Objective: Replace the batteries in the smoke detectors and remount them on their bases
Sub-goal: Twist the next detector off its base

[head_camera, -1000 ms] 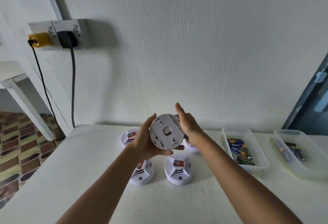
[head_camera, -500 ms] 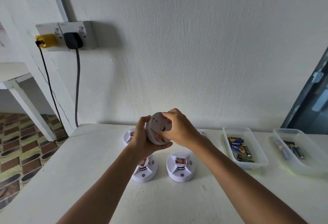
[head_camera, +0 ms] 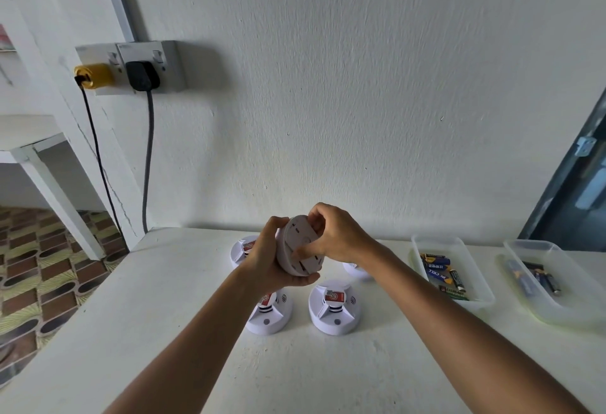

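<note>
Partly hidden, the smoke detector [head_camera: 300, 246] is gripped by left hand [head_camera: 267, 261] and right hand [head_camera: 337, 233].

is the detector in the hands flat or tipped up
Tipped up. The smoke detector is held on edge above the table, its round flat face toward the camera, gripped by the left hand and right hand.

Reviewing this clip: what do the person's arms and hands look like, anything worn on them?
Both forearms are bare as far as the frame shows: no sleeves in view. The left hand and right hand wear no gloves, and no watch, bracelet or ring is visible.
</note>
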